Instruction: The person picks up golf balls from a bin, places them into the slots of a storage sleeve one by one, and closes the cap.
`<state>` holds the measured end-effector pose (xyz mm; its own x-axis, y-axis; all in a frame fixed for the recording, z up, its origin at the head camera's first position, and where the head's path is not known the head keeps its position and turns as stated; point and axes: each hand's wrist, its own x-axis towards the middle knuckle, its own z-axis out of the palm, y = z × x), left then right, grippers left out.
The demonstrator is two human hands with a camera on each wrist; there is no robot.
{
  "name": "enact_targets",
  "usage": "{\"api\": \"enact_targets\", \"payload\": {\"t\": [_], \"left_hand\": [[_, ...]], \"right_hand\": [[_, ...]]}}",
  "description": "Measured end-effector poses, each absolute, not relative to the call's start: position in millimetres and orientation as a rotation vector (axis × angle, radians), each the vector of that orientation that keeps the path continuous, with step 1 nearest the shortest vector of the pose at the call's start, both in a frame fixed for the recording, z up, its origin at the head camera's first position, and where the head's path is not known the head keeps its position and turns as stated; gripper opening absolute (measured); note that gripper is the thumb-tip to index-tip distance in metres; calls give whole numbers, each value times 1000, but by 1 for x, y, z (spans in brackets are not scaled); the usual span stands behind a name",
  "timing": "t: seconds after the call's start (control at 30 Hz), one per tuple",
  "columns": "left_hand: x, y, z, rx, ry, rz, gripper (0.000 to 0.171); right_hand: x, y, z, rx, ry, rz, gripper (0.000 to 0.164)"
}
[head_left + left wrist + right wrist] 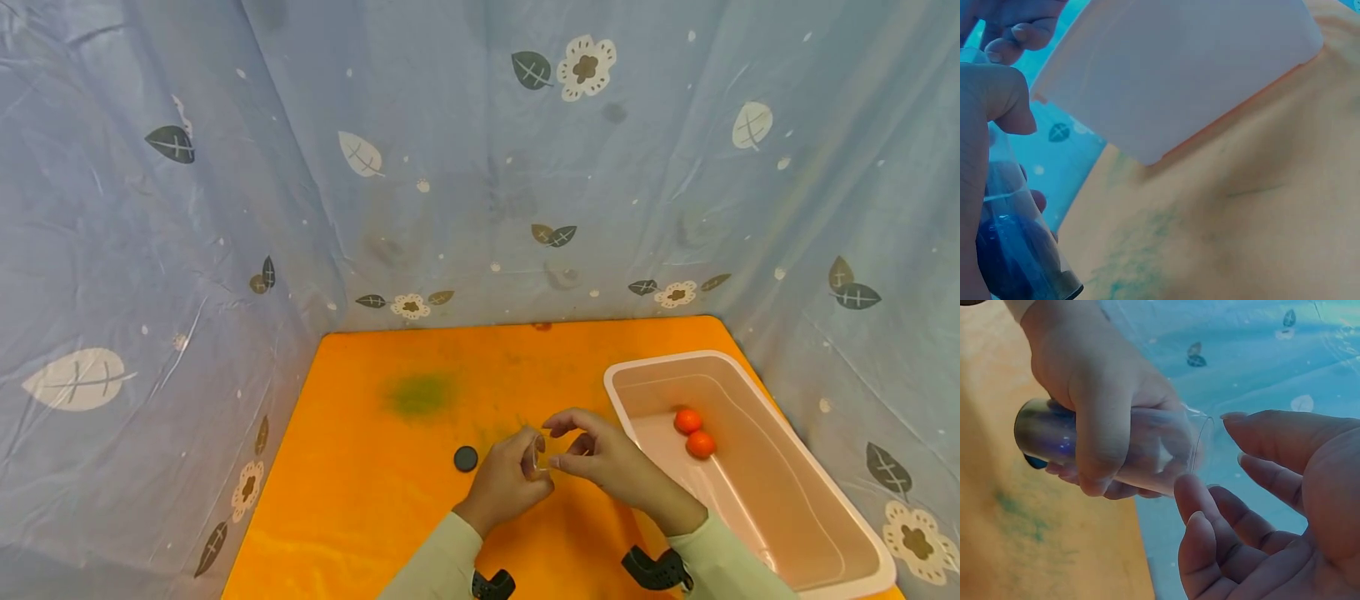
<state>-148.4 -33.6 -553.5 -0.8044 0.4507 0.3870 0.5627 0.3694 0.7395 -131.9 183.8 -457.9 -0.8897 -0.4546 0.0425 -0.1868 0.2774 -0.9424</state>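
My left hand [506, 479] grips a clear tube-shaped container [1160, 450] around its middle, its fingers wrapped about the wall. In the left wrist view the clear container [1013, 206] tilts, with dark blue-looking contents towards its lower end. My right hand [600, 454] is at the container's rim, thumb and fingers spread apart and loosely bent. Right wrist view: fingertips [1188, 484] lie right at the rim, the thumb across from them, nothing pinched between. A black round lid-like disc [466, 458] lies on the table left of my left hand.
A pale pink plastic tub [675, 362] stands on the right of the orange table [360, 517], holding two red-orange round fruits [694, 433]. A green smudge [422, 394] marks the tabletop. Blue patterned curtains [465, 167] close in the back and both sides.
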Motion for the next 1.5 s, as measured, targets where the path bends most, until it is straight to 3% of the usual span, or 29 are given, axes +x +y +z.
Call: {"api": "enact_targets", "payload": {"t": [0.5, 0.93, 1.17, 1.5], "left_hand": [[-150, -37, -556, -923, -2520, -1499, 33], [-146, -36, -558, -889, -2533, -1592, 32], [-146, -37, -559, -848, -2535, -1672, 33], [-147, -40, -557, -804, -2512, -1711, 31]], "right_hand": [[-143, 199, -442, -489, 2459, -1637, 41], [-164, 250, -441, -217, 2674, -1849, 50], [-177, 289, -455, 11, 3054, -1646, 58], [-188, 321, -485, 288, 3083, -1551, 60]]}}
